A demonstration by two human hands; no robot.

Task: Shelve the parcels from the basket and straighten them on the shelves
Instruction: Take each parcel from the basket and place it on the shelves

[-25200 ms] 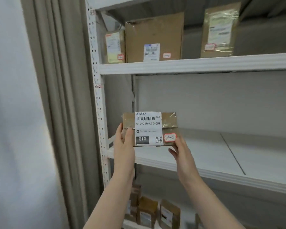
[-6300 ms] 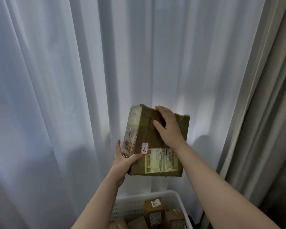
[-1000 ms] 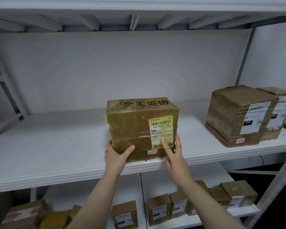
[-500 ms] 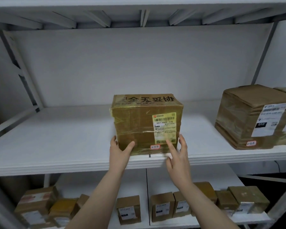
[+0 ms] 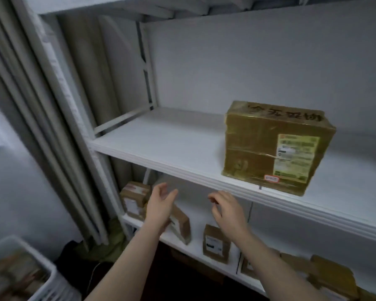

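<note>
Cardboard parcel (image 5: 276, 146) bound in glossy yellowish tape sits upright on the middle shelf (image 5: 161, 144), right of centre in the frame. Its printed label and a small red-edged sticker face the shelf's front edge. Both hands are well apart from it.

The person's bare arms reach in from the bottom of the frame, and the hands hang below the middle shelf's front lip, in front of the lower shelf (image 5: 195, 213). The left hand (image 5: 161, 205), just left of centre, is loosely spread, with fingers nearly straight, thumb held apart and nothing in its grasp. The right hand (image 5: 228, 211), near it at centre, lets its fingers droop in a slack curl and also holds nothing.

Small parcels stand along the lower shelf: a labelled box (image 5: 135, 200) at its left end, a tilted box (image 5: 181, 228) partly hidden behind the left hand, an upright box (image 5: 215, 244) below the right wrist, and a blurred cluster (image 5: 330, 276) toward the lower right corner.

A white basket (image 5: 50, 276) fills the lower left corner, its brown contents too blurred to count. Pale curtain folds (image 5: 37, 118) hang down the left side, beside the shelving's upright post (image 5: 74, 109).
</note>
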